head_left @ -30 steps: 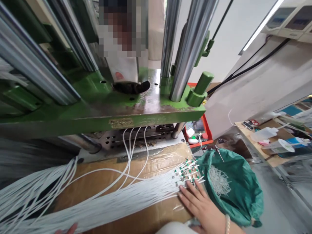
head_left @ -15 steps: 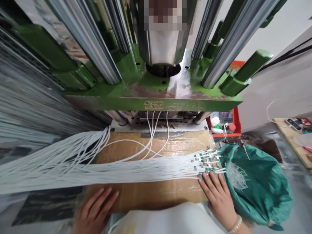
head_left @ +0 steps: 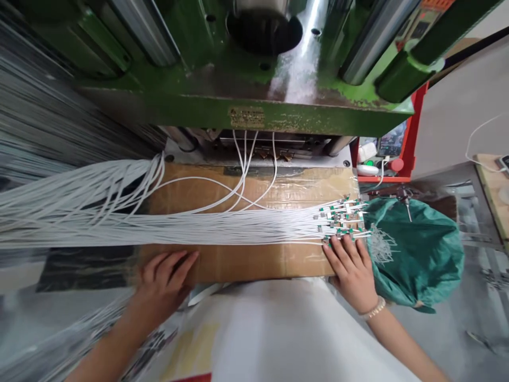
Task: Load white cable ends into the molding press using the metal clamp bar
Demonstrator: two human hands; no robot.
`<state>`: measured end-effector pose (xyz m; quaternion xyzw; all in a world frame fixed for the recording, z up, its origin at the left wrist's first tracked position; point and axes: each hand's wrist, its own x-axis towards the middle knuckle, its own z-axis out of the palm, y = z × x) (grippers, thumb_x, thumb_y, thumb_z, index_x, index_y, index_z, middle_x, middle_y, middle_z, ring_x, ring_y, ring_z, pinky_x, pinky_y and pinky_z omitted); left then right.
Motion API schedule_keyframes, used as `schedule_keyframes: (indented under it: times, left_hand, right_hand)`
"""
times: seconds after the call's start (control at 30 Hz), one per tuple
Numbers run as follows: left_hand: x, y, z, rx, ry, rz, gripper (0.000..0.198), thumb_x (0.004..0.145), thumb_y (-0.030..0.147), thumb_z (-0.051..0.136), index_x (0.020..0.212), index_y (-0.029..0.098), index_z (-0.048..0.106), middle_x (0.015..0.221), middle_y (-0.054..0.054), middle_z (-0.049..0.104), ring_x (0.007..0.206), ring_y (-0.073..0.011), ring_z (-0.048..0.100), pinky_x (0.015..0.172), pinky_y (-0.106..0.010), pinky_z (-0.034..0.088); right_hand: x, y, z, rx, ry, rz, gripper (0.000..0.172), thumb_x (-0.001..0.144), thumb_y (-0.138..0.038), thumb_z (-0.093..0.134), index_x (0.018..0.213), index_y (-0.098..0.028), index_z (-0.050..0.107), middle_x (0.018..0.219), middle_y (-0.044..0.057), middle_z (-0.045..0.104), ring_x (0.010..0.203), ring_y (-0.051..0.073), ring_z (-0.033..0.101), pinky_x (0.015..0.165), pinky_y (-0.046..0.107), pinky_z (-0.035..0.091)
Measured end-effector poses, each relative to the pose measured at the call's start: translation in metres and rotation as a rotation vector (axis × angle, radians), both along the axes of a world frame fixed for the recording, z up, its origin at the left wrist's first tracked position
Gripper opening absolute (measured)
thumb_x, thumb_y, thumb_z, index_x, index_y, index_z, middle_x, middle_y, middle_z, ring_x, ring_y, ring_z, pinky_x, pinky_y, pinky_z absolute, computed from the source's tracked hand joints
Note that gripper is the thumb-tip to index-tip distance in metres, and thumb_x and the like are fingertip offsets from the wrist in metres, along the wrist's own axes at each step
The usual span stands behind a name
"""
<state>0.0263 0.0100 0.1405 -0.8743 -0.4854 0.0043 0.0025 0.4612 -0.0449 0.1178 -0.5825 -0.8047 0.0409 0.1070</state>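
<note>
A wide bundle of white cables lies across a cardboard sheet. At its right end the cables carry small green-and-white connectors. My right hand rests flat with fingers apart, its fingertips touching the near connectors at the cardboard's right end. My left hand lies at the near left edge of the cardboard, fingers loosely spread and holding nothing, just short of the cables. Several single white cables run from the bundle into the gap under the green press.
A green cloth bag with white cable scraps hangs open to the right. Behind it stands a red bin with small items. Steel columns rise from the press. A wooden board is at far right.
The view has tipped downward, so the press, cables and hands sit higher in the picture. My right hand stays at the connectors; my left hand remains by the cardboard's near edge.
</note>
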Motion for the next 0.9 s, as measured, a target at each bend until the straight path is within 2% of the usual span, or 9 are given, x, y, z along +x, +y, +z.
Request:
schedule_keyframes:
  times: [0.07, 0.13, 0.23, 0.37, 0.5, 0.63, 0.73, 0.8, 0.9]
  left_hand:
    - [0.015, 0.012, 0.017, -0.137, -0.035, -0.137, 0.056, 0.083, 0.034, 0.052, 0.138, 0.030, 0.039, 0.123, -0.005, 0.059, 0.111, -0.0291, 0.053, 0.093, -0.043, 0.040]
    - [0.037, 0.036, 0.035, -0.199, -0.069, -0.266, 0.044, 0.088, 0.024, 0.044, 0.131, 0.029, 0.047, 0.122, -0.001, 0.061, 0.111, -0.0219, 0.054, 0.098, -0.037, 0.038]
    - [0.081, 0.086, 0.055, -0.181, -0.108, -0.343, 0.049, 0.088, 0.004, 0.030, 0.128, 0.023, 0.050, 0.121, -0.002, 0.062, 0.112, -0.0170, 0.054, 0.102, -0.034, 0.035]
    - [0.143, 0.150, 0.058, -0.240, -0.079, -0.595, 0.041, 0.091, 0.006, 0.036, 0.128, 0.018, 0.047, 0.117, -0.006, 0.063, 0.106, -0.0182, 0.056, 0.094, -0.033, 0.039]
    - [0.181, 0.175, 0.060, -0.245, 0.115, -0.635, 0.031, 0.086, 0.008, 0.046, 0.116, 0.013, 0.054, 0.094, -0.010, 0.067, 0.086, -0.0228, 0.061, 0.080, -0.037, 0.044]
    - [0.193, 0.174, 0.081, -0.331, -0.168, -0.608, 0.019, 0.081, 0.010, 0.048, 0.097, 0.012, 0.058, 0.092, -0.009, 0.063, 0.087, -0.0211, 0.058, 0.081, -0.034, 0.044]
    - [0.188, 0.172, 0.089, -0.471, -0.430, -0.483, 0.024, 0.085, 0.012, 0.041, 0.107, 0.015, 0.053, 0.096, -0.006, 0.059, 0.086, -0.0159, 0.056, 0.079, -0.028, 0.045]
    - [0.174, 0.172, 0.083, -0.543, -0.408, -0.403, 0.028, 0.087, 0.013, 0.041, 0.114, 0.015, 0.049, 0.105, -0.007, 0.058, 0.093, -0.0163, 0.056, 0.083, -0.028, 0.045]
    - [0.138, 0.176, 0.065, -0.561, -0.180, -0.315, 0.026, 0.086, 0.016, 0.049, 0.111, 0.014, 0.053, 0.111, -0.010, 0.058, 0.103, -0.0222, 0.054, 0.087, -0.032, 0.044]
  right_hand:
    - [0.000, 0.004, 0.013, -0.035, 0.032, 0.042, 0.054, 0.088, -0.033, 0.054, 0.139, -0.020, 0.041, 0.142, 0.011, 0.042, 0.138, 0.036, 0.020, 0.109, 0.060, 0.019]
    - [-0.003, 0.013, 0.029, -0.007, 0.108, 0.063, 0.051, 0.085, -0.043, 0.059, 0.130, -0.020, 0.051, 0.137, 0.011, 0.048, 0.136, 0.038, 0.024, 0.106, 0.061, 0.024]
    - [-0.015, 0.039, 0.048, 0.130, 0.278, 0.011, 0.032, 0.088, -0.031, 0.057, 0.118, -0.021, 0.059, 0.123, 0.009, 0.059, 0.129, 0.032, 0.037, 0.103, 0.054, 0.033]
    - [-0.040, 0.091, 0.055, 0.181, 0.490, 0.029, 0.023, 0.090, -0.019, 0.052, 0.111, -0.018, 0.061, 0.114, 0.010, 0.061, 0.118, 0.026, 0.047, 0.099, 0.047, 0.041]
    - [-0.062, 0.136, 0.049, 0.129, 0.592, 0.076, 0.022, 0.092, -0.024, 0.050, 0.109, -0.016, 0.060, 0.106, 0.011, 0.062, 0.108, 0.024, 0.052, 0.095, 0.045, 0.045]
    - [-0.070, 0.155, 0.051, 0.037, 0.531, 0.117, 0.036, 0.093, -0.027, 0.043, 0.125, -0.011, 0.049, 0.108, 0.016, 0.062, 0.099, 0.027, 0.056, 0.087, 0.045, 0.050]
    - [-0.057, 0.158, 0.067, -0.021, 0.414, 0.120, 0.034, 0.093, -0.017, 0.034, 0.122, -0.013, 0.052, 0.099, 0.013, 0.066, 0.086, 0.023, 0.062, 0.077, 0.038, 0.052]
    - [-0.040, 0.159, 0.080, -0.026, 0.286, 0.145, 0.030, 0.093, -0.021, 0.038, 0.117, -0.015, 0.056, 0.094, 0.010, 0.068, 0.081, 0.022, 0.064, 0.072, 0.034, 0.052]
    - [-0.012, 0.162, 0.095, -0.034, 0.131, 0.200, 0.028, 0.095, -0.028, 0.041, 0.114, -0.016, 0.058, 0.088, 0.009, 0.068, 0.078, 0.021, 0.065, 0.066, 0.031, 0.052]
